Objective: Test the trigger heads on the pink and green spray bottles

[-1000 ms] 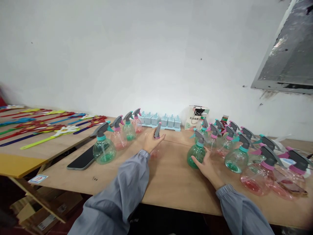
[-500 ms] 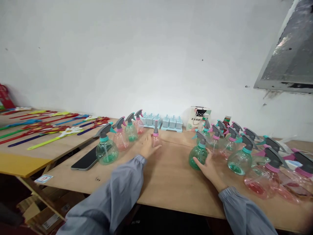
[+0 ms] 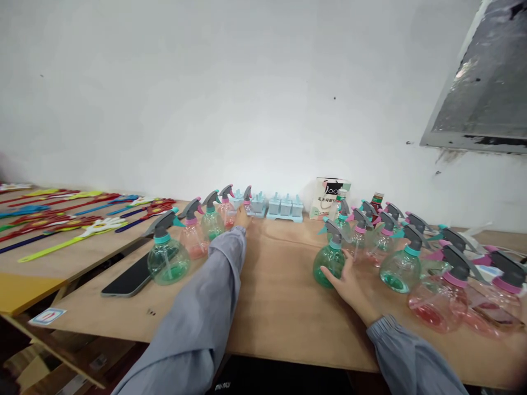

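At the back of the table, my left hand [image 3: 242,219] is closed around a pink spray bottle [image 3: 247,201]; most of its body is hidden behind the hand. It stands by the end of a row with another pink spray bottle [image 3: 226,210], a green one [image 3: 213,221], a pink one [image 3: 193,237] and a green one [image 3: 168,262] nearest me. My right hand [image 3: 345,278] grips the side of a green spray bottle [image 3: 328,264], upright on the table. Beside that hand stand several more pink and green bottles, among them a green one [image 3: 400,271] and a pink one [image 3: 437,304].
Light-blue popsicle moulds [image 3: 285,207] and a printed box [image 3: 328,198] stand against the wall. A black phone [image 3: 128,277] lies at the left edge of the wooden table [image 3: 284,307]. On the neighbouring table are several coloured long-handled plastic pieces [image 3: 101,226].
My left hand has carried the pink spray bottle away from me and left, to the row's far end. My right hand stays on the green bottle. The view has shifted slightly.
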`<action>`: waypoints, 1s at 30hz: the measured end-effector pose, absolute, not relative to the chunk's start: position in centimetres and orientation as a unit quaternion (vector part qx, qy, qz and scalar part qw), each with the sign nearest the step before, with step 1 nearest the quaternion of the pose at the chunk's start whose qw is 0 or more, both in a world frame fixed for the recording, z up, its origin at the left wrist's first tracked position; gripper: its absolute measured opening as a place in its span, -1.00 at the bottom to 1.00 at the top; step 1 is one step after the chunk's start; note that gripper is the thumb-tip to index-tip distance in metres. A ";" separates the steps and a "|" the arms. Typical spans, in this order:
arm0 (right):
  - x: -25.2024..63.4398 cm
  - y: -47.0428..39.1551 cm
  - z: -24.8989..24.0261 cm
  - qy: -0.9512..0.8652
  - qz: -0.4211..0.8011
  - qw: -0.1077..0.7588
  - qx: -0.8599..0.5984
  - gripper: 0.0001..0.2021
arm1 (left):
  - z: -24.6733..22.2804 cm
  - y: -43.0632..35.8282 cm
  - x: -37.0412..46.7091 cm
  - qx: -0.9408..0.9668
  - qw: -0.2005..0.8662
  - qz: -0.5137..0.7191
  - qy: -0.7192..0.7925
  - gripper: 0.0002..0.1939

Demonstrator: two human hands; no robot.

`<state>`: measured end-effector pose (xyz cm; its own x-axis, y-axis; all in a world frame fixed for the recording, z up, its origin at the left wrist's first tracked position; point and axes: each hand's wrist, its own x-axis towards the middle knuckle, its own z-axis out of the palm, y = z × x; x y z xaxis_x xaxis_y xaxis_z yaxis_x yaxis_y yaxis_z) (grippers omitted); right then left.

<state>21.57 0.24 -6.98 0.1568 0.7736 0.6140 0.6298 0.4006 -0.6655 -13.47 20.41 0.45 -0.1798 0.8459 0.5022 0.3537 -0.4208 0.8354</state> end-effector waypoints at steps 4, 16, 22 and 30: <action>21.4 0.0 -6.9 -0.651 0.066 0.530 -0.540 -0.15 | 0.8 20.3 -13.3 0.573 0.140 0.569 0.573 -0.55; 17.6 -0.2 -7.0 -0.727 0.035 0.485 -0.484 -0.22 | -1.5 6.3 -3.2 0.775 0.230 0.495 0.316 0.01; 14.1 -0.5 -7.3 -0.748 0.017 0.453 -0.485 -0.15 | -1.2 3.0 0.6 0.685 0.298 0.571 0.340 -0.09; 21.9 0.3 -3.2 -0.638 -0.113 0.559 -0.516 -0.34 | 1.2 4.4 -4.8 0.690 0.406 0.533 0.273 -0.51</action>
